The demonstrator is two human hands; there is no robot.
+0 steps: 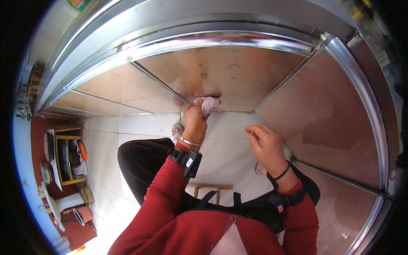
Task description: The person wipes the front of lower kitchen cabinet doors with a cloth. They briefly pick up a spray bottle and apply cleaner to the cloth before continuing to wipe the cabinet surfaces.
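Observation:
My left hand (195,117) grips a crumpled pale pink cloth (208,104) at the lower part of a glossy, brownish cabinet door panel (248,73). The cloth appears to touch the panel, and its reflection shows just above it. A metal bangle (190,142) circles that wrist. Off to the right, my right hand (266,145) hovers over the floor with bent fingers, thumb and forefinger slightly apart. Nothing shows in it. It is nearest to the side cabinet panel (325,121), which has metal edging.
A metal rail (223,44) runs along the cabinet top. White floor tiles (223,153) lie below, with a wooden stool (210,186) beneath me. A yellow-framed shelf (68,159), a pedestal washbasin (52,204) and a reddish bucket (83,215) stand at the left.

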